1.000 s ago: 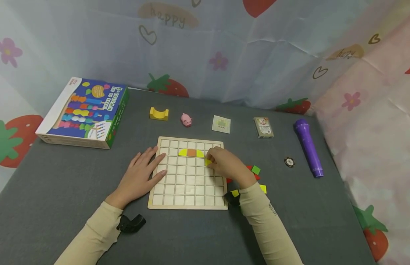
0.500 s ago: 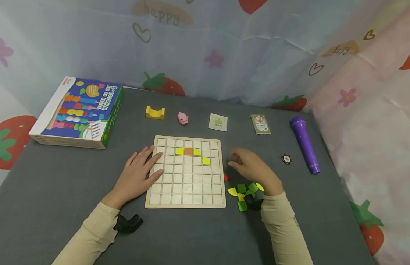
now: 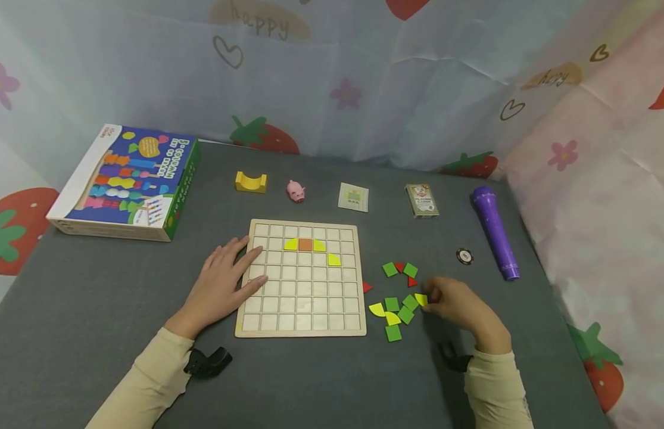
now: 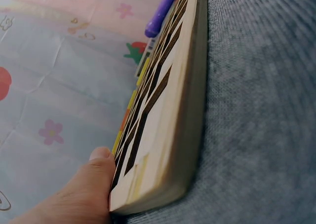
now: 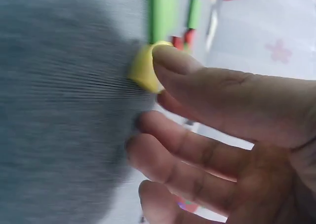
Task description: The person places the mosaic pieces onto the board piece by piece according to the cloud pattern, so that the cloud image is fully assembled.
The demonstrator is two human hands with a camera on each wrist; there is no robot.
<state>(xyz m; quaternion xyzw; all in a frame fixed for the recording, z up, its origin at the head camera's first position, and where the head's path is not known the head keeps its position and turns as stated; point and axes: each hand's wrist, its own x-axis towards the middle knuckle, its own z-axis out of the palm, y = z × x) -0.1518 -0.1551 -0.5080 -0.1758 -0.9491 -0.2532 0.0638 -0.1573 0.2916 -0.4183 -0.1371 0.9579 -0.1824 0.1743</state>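
A wooden grid board (image 3: 299, 298) lies on the grey table, and it shows edge-on in the left wrist view (image 4: 168, 115). An orange square (image 3: 305, 244) flanked by two yellow pieces sits in its second row. Another yellow piece (image 3: 334, 260) sits one row lower. My left hand (image 3: 240, 262) rests flat on the board's left edge, its thumb (image 4: 79, 194) against the rim. To the right of the board lie several loose green, yellow and red pieces (image 3: 392, 305). My right hand (image 3: 433, 298) pinches a yellow piece (image 3: 420, 299) at the pile's right side; a fingertip (image 5: 168, 56) presses on that piece (image 5: 143, 68).
A colourful game box (image 3: 125, 182) lies at the far left. Along the back stand a yellow arch block (image 3: 251, 182), a pink pig (image 3: 296, 191), a card (image 3: 354, 197) and a card deck (image 3: 421, 201). A purple torch (image 3: 495, 232) and a poker chip (image 3: 464, 257) lie right.
My right hand left a yellow piece on the board, drew back to the right and down to the loose pile, and now holds another yellow piece. The left hand stayed put.
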